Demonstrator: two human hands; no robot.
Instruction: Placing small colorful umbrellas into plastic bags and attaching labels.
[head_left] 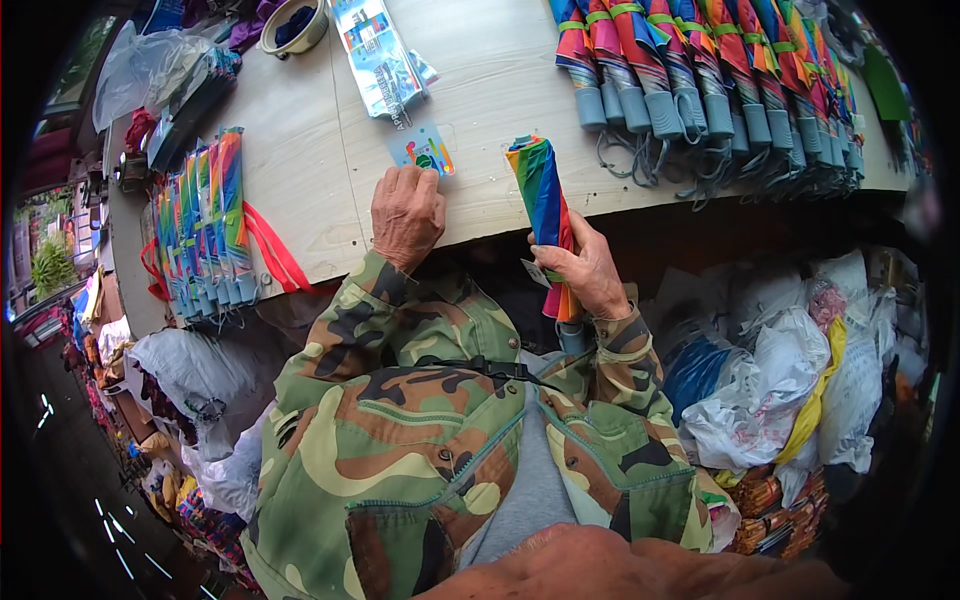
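My right hand [588, 268] is wrapped round a folded rainbow umbrella [541, 190], held upright at the table's front edge. A small white tag [536, 272] hangs by its lower part, and its grey-blue handle [572, 338] shows below my hand. My left hand [408, 218] rests on the table with curled fingers, its fingertips closed at the lower edge of a clear printed plastic sleeve [428, 150]. That sleeve lies just below a stack of similar printed sleeves [375, 60].
Several folded rainbow umbrellas [700, 70] lie in a row at the right of the table [480, 60]. Another bundle [205, 230] with a red strap [275, 245] sits at the left edge. A bowl [296, 28] stands far left. Filled white plastic bags [785, 370] crowd the lower right.
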